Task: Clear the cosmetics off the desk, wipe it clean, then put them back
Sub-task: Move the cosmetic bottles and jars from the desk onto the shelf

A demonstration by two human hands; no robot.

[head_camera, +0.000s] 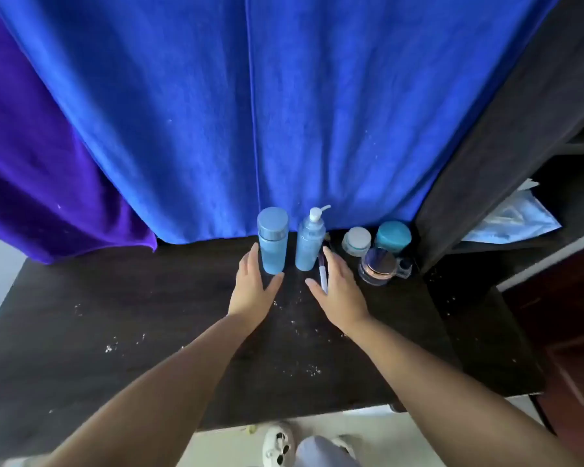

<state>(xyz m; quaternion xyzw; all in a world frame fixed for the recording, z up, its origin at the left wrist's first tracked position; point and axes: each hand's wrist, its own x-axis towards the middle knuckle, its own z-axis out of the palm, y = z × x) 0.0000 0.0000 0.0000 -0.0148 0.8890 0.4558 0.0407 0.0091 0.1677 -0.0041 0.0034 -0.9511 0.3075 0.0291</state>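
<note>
A dark wooden desk [115, 315] carries cosmetics along its back edge. A light blue capped bottle [273, 241] stands upright, and a blue pump bottle [310, 242] stands just right of it. A thin white-handled brush [323, 274] lies beside the pump bottle. Further right sit a small white jar [356, 241], a teal-lidded jar [393, 236] and a clear round compact [378, 266]. My left hand [255, 288] is open, fingers beside the capped bottle's left and lower side. My right hand [341, 291] is open next to the brush, holding nothing.
White crumbs [297, 318] are scattered over the desk. A blue curtain [250, 112] and a purple cloth [31, 163] hang behind. A dark shelf unit [506, 146] with a pale blue packet [516, 220] stands at right. My slippers [279, 443] show below the front edge.
</note>
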